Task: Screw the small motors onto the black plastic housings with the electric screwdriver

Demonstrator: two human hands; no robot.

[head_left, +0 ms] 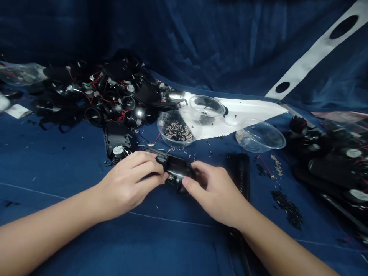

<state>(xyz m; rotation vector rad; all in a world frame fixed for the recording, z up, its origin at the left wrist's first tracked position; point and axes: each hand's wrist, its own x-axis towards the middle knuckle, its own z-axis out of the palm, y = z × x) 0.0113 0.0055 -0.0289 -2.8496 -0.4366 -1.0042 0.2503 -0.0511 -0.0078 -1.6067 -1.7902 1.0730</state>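
Note:
A small black plastic device part (174,168) lies low over the blue cloth at the centre. My left hand (130,180) grips its left end, fingers curled over the top. My right hand (214,189) holds its right end, thumb pressed against the glossy black shell. Both hands are closed on the same part. Its underside is hidden by my fingers.
A heap of black parts with red wires (103,96) lies at the back left. Clear plastic bowls (176,130) (260,136) (207,105) hold small screws. A black elongated piece (240,172) lies right of my hands. More black parts (330,161) crowd the right edge. Loose screws (287,207) dot the cloth.

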